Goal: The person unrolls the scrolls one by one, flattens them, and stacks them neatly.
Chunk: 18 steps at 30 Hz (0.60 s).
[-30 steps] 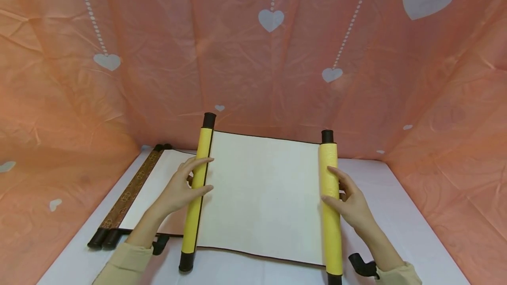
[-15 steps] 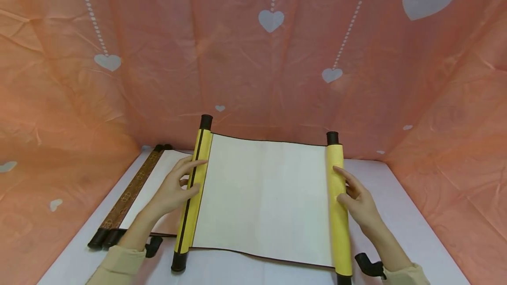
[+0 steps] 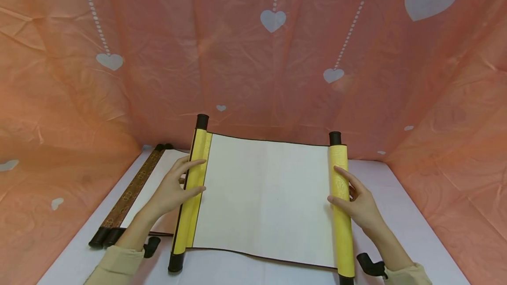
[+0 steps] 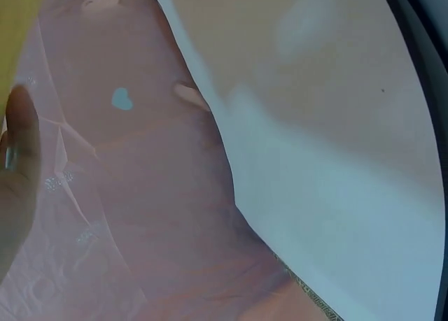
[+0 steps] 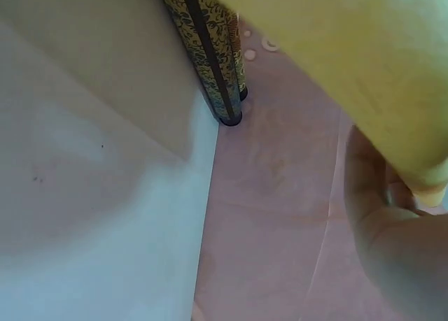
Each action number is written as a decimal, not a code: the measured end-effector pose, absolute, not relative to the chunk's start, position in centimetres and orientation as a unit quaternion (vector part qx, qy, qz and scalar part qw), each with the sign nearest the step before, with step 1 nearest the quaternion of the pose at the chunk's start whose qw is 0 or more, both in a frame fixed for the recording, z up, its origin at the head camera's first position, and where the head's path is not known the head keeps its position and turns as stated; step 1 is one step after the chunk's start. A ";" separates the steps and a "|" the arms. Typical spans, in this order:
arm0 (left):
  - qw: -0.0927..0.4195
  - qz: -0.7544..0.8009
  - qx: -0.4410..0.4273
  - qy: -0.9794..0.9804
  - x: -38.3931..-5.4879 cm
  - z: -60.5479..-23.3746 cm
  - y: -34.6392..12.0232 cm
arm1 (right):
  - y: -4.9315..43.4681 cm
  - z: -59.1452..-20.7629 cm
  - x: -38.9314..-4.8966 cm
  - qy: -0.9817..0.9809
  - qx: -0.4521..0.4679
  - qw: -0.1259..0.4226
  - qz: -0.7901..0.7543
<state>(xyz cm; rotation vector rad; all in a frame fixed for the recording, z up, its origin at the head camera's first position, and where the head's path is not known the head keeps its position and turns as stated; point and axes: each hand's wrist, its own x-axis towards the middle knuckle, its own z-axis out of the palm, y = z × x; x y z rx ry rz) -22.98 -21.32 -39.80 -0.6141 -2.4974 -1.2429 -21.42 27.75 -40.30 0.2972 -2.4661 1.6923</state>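
Observation:
In the head view a hanging scroll point(image 3: 265, 197) is spread out, a blank white sheet between two yellow rolls with black end knobs. My left hand point(image 3: 170, 192) grips the left yellow roll point(image 3: 194, 179), thumb and fingers curled over it. On the other side my right hand point(image 3: 360, 208) holds the right yellow roll point(image 3: 341, 232) the same way. The left roll leans slightly, its top tipped to the right. In the right wrist view the yellow roll point(image 5: 371, 69) fills the top right, the right hand point(image 5: 399, 244) just below it.
Behind my left forearm, a second scroll with brown patterned rollers point(image 3: 130, 188) and a white sheet point(image 3: 168, 162) lies on the white table point(image 3: 376, 179). An orange cloth with hearts point(image 3: 237, 56) hangs round the back and sides. Black straps point(image 3: 370, 265) sit at both wrists.
Both hands have moved apart, the left roll to the left and the right roll to the right. The left roll has turned, and a yellow strip beside it now shows next to the white sheet.

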 end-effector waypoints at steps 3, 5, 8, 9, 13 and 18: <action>0.150 -0.412 -0.213 -0.873 -23.0 -39.9 -21.4 | 27.8 -40.4 -21.4 -0.827 0.094 0.078 0.549; 0.153 -0.406 -0.216 -0.875 -23.0 -39.9 -21.6 | 27.9 -40.4 -21.4 -0.831 0.095 0.087 0.542; 0.158 -0.399 -0.221 -0.876 -23.0 -39.9 -21.8 | 28.0 -40.3 -21.2 -0.829 0.108 0.098 0.540; 0.159 -0.398 -0.221 -0.876 -22.9 -39.9 -21.9 | 28.1 -40.3 -21.1 -0.826 0.114 0.101 0.543; 0.161 -0.396 -0.215 -0.878 -22.9 -39.9 -22.1 | 28.3 -40.3 -20.9 -0.814 0.137 0.113 0.553; 0.164 -0.403 -0.205 -0.877 -22.6 -40.0 -22.2 | 28.5 -40.2 -20.8 -0.812 0.137 0.111 0.556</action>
